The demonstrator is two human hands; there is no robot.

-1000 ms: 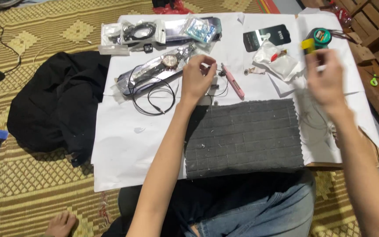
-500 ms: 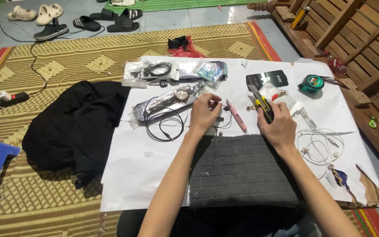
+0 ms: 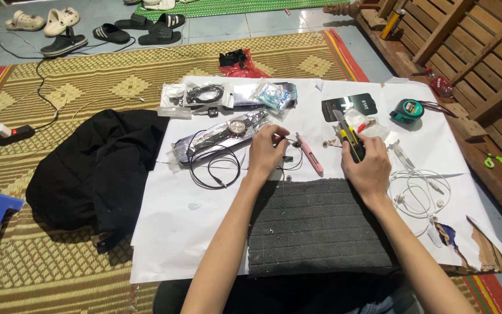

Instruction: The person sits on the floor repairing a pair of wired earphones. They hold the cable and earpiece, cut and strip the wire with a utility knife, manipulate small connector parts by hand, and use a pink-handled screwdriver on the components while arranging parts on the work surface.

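Fingers: right hand [image 3: 367, 168] closed around yellow-black utility knife [image 3: 348, 139] | left hand [image 3: 265, 152] pinching black earphone wire [image 3: 289, 152] | clear packets [image 3: 228, 96] beyond

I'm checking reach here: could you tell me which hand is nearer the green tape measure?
Right. The right hand lies below-left of the tape measure; the left hand is farther left.

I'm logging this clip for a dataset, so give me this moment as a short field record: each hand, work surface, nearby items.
left hand: pinching a thin black cable
right hand: gripping a yellow and black utility knife
surface: white paper sheet over a woven mat
in front: dark grey mat
nearby: pink cutter, white earphones, green tape measure, wristwatch
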